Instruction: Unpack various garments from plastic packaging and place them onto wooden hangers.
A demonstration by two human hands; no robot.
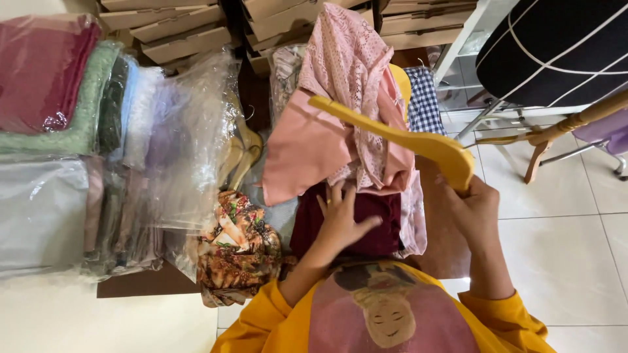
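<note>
Stacks of folded cloth in clear plastic bags point(98, 150) fill the floor far to the left of the wooden hanger point(399, 138), which serves as landmark here. Behind the hanger, flat cardboard boxes point(190, 29) are piled up; to its right stands a dark chair with white lines point(556, 49) on the pale tiled floor point(569, 261).

Draped over the hanger is a pink garment point(314, 147) with a pink lace piece point(350, 72) on top, both hanging off its far arm. Just below the hanger lies a dark maroon cloth point(376, 222), and to the lower left of it a floral patterned cloth point(239, 252). A blue checked cloth point(425, 98) lies just behind the hanger.

The right hand point(474, 212) is closed around the near end of the hanger, holding it up and tilted. The left hand point(340, 219) is open, fingers spread, flat on the maroon cloth below the hanger and gripping nothing.

As a judgement, the work stands at dressing or sorting the hanger: the pink pieces sit bunched and uneven. The next move calls for the free hand to steady or straighten cloth while the hanger is kept level.
</note>
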